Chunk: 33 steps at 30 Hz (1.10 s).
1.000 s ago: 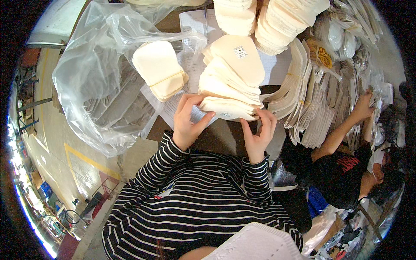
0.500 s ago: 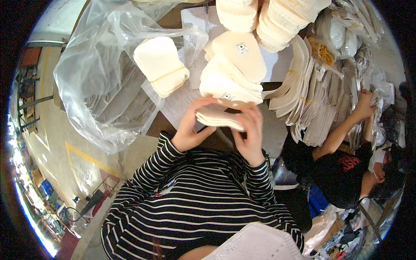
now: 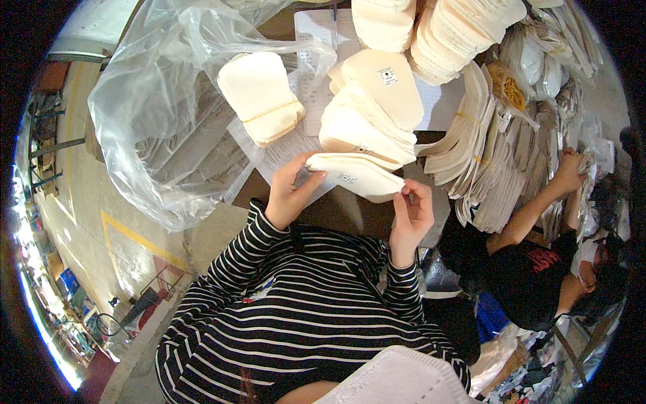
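Several thin cream pads (image 3: 363, 180) are held up in a small stack, tilted, with a small printed label showing on the near face. My left hand (image 3: 291, 190) grips the stack's left end between thumb and fingers. At the right end, my right hand (image 3: 412, 214) pinches the corner with thumb and fingertips. Just beyond them lies a fanned pile of like pads (image 3: 367, 121); the labelled pad (image 3: 397, 101) sits at its far end. Left of this pile rests a bundle of cream pads (image 3: 261, 94) tied with a yellow band.
Clear plastic sheeting (image 3: 161, 128) spreads over the left side. Tall pad stacks (image 3: 383, 23) stand at the back, and banded grey-white bundles (image 3: 484, 155) fill the right. Printed paper (image 3: 269, 153) lies under the pads. A co-worker (image 3: 525, 269) in black reaches in at the right.
The held pads have turned so their labelled face shows. My right hand has moved right and down to the corner; my left hand keeps hold of the left end.
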{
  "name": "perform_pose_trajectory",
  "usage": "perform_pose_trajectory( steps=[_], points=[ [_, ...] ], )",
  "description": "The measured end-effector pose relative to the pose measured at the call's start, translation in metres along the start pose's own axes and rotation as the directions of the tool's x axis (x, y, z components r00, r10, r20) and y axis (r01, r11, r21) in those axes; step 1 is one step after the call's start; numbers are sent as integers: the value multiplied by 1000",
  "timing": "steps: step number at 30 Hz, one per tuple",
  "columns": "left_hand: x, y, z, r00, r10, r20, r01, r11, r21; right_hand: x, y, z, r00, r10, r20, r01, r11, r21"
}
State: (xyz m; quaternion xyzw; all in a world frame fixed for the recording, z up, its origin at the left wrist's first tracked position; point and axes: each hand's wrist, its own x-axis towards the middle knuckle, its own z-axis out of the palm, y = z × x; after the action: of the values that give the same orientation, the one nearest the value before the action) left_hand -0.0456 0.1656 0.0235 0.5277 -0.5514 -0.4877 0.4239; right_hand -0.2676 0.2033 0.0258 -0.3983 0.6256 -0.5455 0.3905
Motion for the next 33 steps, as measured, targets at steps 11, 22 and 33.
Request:
perform_pose_trajectory(
  steps=[11, 22, 33],
  points=[
    [5, -6, -10, 997, 14, 74, -11, 999, -50, 16, -5, -29, 861, 66, 504, -38, 997, -66],
    [8, 2, -14, 982, 41, 186, -41, 999, -2, 23, -10, -16, 883, -132, 450, 273, 925, -264],
    [5, 6, -11, 979, 55, 198, -41, 997, -72, 24, -18, -4, 893, -84, 443, 219, 940, -263]
  ],
)
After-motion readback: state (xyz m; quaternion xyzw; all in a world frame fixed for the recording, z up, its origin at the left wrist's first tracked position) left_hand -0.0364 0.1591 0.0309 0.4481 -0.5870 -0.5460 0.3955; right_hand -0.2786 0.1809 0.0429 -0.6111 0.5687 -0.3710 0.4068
